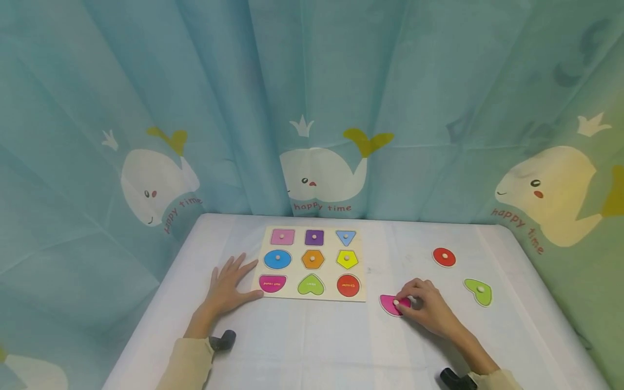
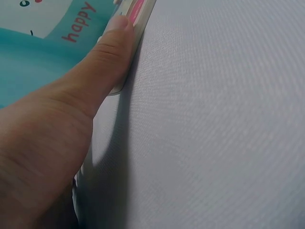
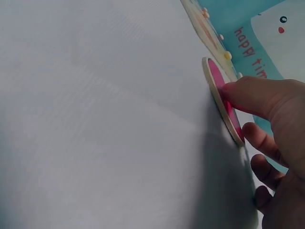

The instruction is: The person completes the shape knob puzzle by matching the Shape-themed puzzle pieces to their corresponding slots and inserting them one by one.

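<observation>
My right hand (image 1: 429, 306) pinches the small knob of a magenta half-round puzzle piece (image 1: 388, 305), right of the puzzle board. In the right wrist view the piece (image 3: 215, 74) is seen nearly edge-on, close over the cloth, with the thumb on its face. My left hand (image 1: 227, 287) lies with fingers spread at the left edge of the wooden puzzle board (image 1: 333, 261). Its thumb (image 2: 112, 47) touches the board's near corner. Pieces with knobs fill the board's back and middle rows; the front row shows a printed half round, heart and circle without knobs.
A red round piece (image 1: 444, 257) and a green heart piece (image 1: 478, 292) lie at the right of the white-covered table (image 1: 312, 346). Behind the table hangs a blue curtain (image 1: 331, 70) with whale prints. Dark wrist devices (image 1: 223, 340) sit by both sleeves.
</observation>
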`<state>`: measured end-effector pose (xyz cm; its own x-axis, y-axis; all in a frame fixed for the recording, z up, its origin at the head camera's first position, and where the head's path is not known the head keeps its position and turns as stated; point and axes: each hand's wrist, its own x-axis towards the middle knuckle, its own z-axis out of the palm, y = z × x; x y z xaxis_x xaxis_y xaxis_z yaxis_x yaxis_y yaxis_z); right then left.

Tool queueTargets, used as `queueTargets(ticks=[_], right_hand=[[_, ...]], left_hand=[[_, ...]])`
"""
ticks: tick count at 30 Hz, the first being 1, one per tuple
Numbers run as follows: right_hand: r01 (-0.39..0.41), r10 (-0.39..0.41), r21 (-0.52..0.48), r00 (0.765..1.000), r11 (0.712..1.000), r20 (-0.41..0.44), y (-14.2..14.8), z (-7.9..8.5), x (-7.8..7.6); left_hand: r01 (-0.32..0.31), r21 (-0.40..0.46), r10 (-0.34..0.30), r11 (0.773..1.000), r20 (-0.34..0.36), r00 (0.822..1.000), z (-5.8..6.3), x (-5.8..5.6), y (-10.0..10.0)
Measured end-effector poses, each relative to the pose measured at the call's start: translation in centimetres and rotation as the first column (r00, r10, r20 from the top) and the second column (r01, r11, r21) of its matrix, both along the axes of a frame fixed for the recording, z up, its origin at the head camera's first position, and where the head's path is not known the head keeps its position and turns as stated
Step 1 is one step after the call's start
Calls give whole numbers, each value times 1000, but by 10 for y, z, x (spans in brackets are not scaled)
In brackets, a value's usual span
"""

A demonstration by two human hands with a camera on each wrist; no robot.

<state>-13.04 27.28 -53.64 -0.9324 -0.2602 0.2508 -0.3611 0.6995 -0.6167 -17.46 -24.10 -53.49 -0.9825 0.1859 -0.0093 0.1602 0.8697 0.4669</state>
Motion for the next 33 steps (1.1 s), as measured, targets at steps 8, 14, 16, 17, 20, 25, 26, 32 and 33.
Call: queueTargets(ticks=[8,14,16,17,20,25,26,32,33], right_hand=[[-9,8,20,999,1000,53,-5,12,-12],[-52,52,-11,998,999,23,-18,26,-27],[-57,57,-11,998,998,33,-24,31,-32],[-57,57,-11,998,998,39,-28,32,-34],[-64,65,-16,997,998,49,-42,38,-42],[-98,100,-51,994,994,37,-68,46,-54],[-107,109,-57,993,993,38,-74,47,-56],[-126,137,-115,986,985,96,-109,47,-68],[-124,138,-127,985,984,107,-115,47,-70]], left_hand=[[14,-12,-14,1000,16,1000,1,1,0],[10,-9,-10,1000,3,1000,1,-1,-1],[13,-14,-13,1000,4,1000,0,-1,-2],[13,-15,-13,1000,4,1000,-1,-1,-2],[9,-22,-9,1000,-1,1000,-2,-1,-3],[2,-25,-2,1000,4,1000,-3,-1,-3],[1,-24,-1,1000,8,1000,-3,-1,-3],[2,-23,-2,1000,13,1000,-3,0,-2],[2,-22,-2,1000,12,1000,-2,0,-2]])
